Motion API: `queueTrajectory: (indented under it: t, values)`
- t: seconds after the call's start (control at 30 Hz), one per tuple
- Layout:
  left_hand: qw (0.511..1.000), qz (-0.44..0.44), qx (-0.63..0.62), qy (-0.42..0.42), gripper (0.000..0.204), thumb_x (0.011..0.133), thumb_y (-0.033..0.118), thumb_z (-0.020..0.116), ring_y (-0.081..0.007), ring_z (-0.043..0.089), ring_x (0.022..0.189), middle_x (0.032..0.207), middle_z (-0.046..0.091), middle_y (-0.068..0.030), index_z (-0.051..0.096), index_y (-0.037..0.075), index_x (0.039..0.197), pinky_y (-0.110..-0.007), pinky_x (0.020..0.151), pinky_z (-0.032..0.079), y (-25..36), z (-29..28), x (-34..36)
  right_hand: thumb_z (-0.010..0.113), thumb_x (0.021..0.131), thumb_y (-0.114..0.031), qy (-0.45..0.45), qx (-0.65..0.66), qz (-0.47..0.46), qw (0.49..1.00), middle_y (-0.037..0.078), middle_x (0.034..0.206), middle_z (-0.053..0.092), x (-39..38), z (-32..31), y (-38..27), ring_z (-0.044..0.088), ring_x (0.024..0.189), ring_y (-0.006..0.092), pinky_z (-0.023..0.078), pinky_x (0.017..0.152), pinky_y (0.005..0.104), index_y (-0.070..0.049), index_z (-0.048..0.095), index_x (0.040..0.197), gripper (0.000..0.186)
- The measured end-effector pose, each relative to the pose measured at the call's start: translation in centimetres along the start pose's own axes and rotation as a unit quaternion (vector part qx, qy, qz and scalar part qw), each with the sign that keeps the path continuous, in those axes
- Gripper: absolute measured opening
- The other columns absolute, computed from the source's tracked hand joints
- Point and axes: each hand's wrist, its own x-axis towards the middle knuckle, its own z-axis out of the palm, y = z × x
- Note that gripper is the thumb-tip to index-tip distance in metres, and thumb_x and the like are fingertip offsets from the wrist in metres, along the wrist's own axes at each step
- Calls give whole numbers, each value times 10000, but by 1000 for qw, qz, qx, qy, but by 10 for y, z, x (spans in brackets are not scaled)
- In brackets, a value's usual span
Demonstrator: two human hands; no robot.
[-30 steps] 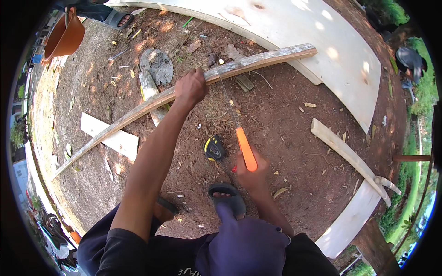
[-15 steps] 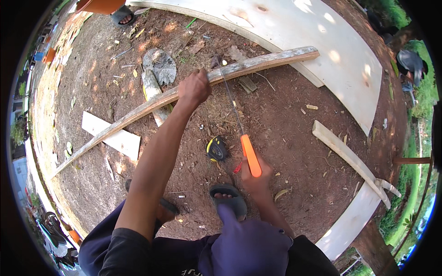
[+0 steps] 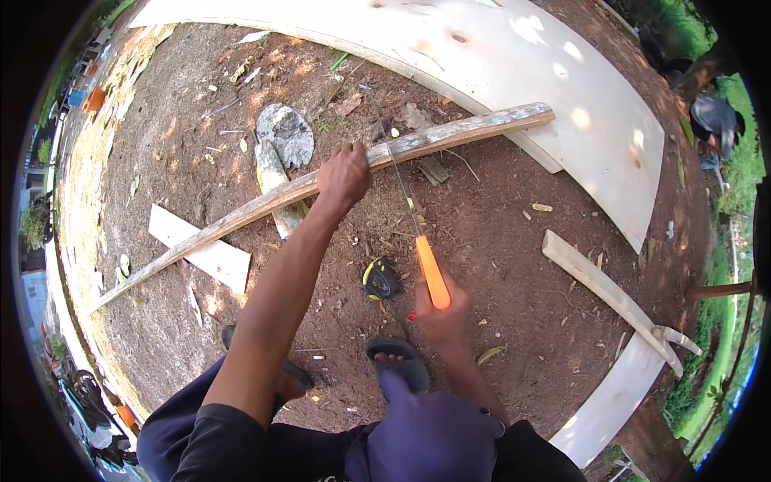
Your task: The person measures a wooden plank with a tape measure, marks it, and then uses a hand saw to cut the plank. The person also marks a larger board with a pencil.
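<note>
We look over rough brown dirt (image 3: 522, 321) to a broad board (image 3: 498, 68), pale, flat and knotted. Across the middle slants our long timber (image 3: 297, 191), whitish on top, passing over a short log (image 3: 271, 167). A saw (image 3: 432, 271) with a thin metal blade meets it, just right of the left hand (image 3: 345, 173), fingers curled together over the wood. The right hand's (image 3: 444, 316) fingers wrap the orange handle. We spot a black-and-yellow tape measure (image 3: 381, 279), then pale lettering (image 3: 328, 479), cut off at the lower edge.
</note>
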Motion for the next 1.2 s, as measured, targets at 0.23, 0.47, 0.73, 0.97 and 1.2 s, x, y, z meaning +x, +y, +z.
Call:
queueTrajectory:
  t: [0.23, 0.47, 0.73, 0.97, 1.2]
  values:
    - [998, 19, 16, 54, 255, 912, 119, 527, -356, 635, 1097, 1136, 638, -194, 569, 7, 1137, -480, 911, 538, 4, 14, 2, 622, 818, -27, -29, -4, 87, 996, 206, 797, 693, 28, 7, -15, 720, 703, 302, 547, 631, 398, 33, 653, 1249, 437]
    - [999, 31, 9, 31, 275, 925, 129, 521, -363, 622, 1138, 1172, 630, -208, 561, -3, 1163, -484, 943, 534, -6, 5, -1, 637, 860, -38, 4, -6, 0, 1000, 176, 739, 673, 17, 13, -2, 681, 637, 231, 521, 585, 374, 58, 681, 1133, 293]
    - [993, 42, 25, 111, 230, 938, 114, 481, -353, 622, 1099, 1120, 640, -200, 573, -7, 1111, -506, 916, 516, 4, 19, 1, 613, 870, -30, -22, 2, 45, 999, 103, 648, 591, 50, 11, -5, 553, 570, 133, 444, 531, 327, 55, 668, 951, 129]
    - [989, 22, 27, 145, 215, 874, 77, 534, -332, 610, 1117, 1104, 629, -172, 580, 13, 1074, -463, 959, 478, -5, 24, -7, 626, 848, -23, -13, 17, 41, 999, 115, 697, 642, 11, 2, -6, 626, 624, 155, 498, 578, 319, 62, 687, 1081, 255]
    - [981, 36, 18, 192, 189, 867, 61, 532, -331, 613, 1042, 1035, 625, -167, 584, 20, 1044, -456, 917, 474, 1, 29, -8, 626, 822, -13, -38, -10, 94, 995, 158, 717, 664, 11, -15, -19, 677, 612, 240, 526, 588, 352, 66, 669, 1155, 345]
